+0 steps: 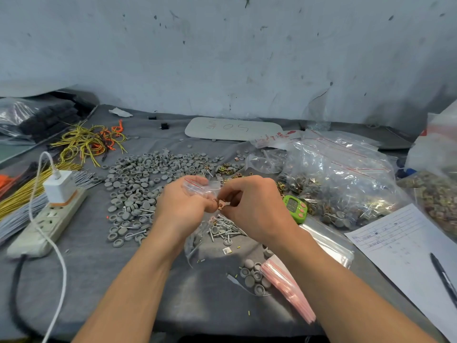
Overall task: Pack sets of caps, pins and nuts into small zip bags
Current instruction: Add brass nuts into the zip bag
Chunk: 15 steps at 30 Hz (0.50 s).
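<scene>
Caps (148, 174): grey, round, loose spread left of centre; some hollow side up.
Pins (223, 230): silver, flat-headed, tangled heap at centre.
Nuts (226, 169): brass-coloured cluster just right of caps.
Small zip bag (200, 188): clear, red-striped, crumpled, gripped in left hand (183, 206).
Spare zip bags (286, 285): flat fanned stack, nearest.
</scene>
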Each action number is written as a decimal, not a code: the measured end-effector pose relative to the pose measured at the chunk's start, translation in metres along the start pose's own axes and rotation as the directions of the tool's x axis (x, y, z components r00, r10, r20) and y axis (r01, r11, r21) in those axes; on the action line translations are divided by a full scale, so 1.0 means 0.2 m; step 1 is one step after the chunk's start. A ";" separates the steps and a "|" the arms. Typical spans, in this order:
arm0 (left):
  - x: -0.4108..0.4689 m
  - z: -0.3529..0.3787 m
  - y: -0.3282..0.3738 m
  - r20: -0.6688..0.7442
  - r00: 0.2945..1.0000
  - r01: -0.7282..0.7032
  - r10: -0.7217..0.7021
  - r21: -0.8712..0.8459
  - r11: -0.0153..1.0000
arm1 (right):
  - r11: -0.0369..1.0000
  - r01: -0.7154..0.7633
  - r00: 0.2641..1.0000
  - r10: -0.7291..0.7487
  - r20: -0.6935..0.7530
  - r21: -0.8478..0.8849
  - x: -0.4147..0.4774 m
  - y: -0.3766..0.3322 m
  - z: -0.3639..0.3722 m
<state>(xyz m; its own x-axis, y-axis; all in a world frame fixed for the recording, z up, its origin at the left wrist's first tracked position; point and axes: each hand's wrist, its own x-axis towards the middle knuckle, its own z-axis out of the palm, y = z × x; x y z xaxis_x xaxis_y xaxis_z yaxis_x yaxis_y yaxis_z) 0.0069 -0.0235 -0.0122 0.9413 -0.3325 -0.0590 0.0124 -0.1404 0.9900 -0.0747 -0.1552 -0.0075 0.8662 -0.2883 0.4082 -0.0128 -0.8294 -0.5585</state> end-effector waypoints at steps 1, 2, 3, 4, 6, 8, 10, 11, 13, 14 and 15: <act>0.00 0.00 0.00 0.000 1.000 0.005 -0.005 -0.001 1.000 | 0.999 0.035 0.999 -0.035 -0.010 -0.013 0.00 0.00 -0.01; 0.01 0.00 0.00 0.000 1.000 0.009 -0.009 0.002 1.000 | 0.998 0.065 0.998 -0.066 -0.006 -0.023 0.00 0.00 -0.01; 0.01 -0.01 0.00 -0.002 1.000 0.014 -0.014 0.005 1.000 | 0.996 0.088 0.996 -0.088 0.010 -0.034 0.00 0.00 -0.02; 0.01 -0.01 0.00 -0.004 1.000 0.019 -0.019 0.012 1.000 | 0.994 0.104 0.994 -0.102 0.032 -0.046 0.00 0.00 -0.02; 0.00 -0.01 0.00 -0.006 1.000 0.026 -0.026 0.021 0.999 | 0.991 0.114 0.992 -0.110 0.055 -0.070 0.01 0.00 -0.02; 0.00 -0.01 0.00 0.004 1.000 0.030 -0.030 0.007 1.000 | 0.993 0.090 0.995 -0.086 0.056 -0.073 0.01 0.01 -0.01; 0.00 -0.01 0.00 0.023 0.999 0.045 -0.045 -0.016 0.999 | 0.999 0.034 0.997 -0.032 0.069 -0.029 0.01 0.01 -0.01; 0.00 -0.01 0.00 0.037 0.998 0.055 -0.053 -0.030 0.998 | 1.000 0.001 0.997 -0.002 0.081 0.007 0.02 0.01 -0.02; 0.00 -0.02 0.00 0.060 0.995 0.090 -0.086 -0.068 0.994 | 0.996 -0.045 0.995 0.038 0.097 0.072 0.02 0.01 -0.04; 0.00 -0.02 0.00 0.065 0.992 0.110 -0.104 -0.097 0.989 | 0.992 -0.070 0.994 0.061 0.089 0.102 0.02 0.01 -0.06; 0.01 -0.03 0.01 0.061 0.991 0.125 -0.118 -0.132 0.983 | 0.984 -0.106 0.993 0.096 0.075 0.141 0.03 0.02 -0.07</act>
<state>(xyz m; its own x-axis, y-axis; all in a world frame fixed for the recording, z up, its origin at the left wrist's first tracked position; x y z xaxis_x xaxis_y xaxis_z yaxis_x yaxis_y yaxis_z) 0.0100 -0.0185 -0.0105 0.9108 -0.3699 -0.1832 0.1746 -0.0570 0.9830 -0.0769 -0.1667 0.0037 0.8960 -0.3297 0.2976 -0.0336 -0.7184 -0.6948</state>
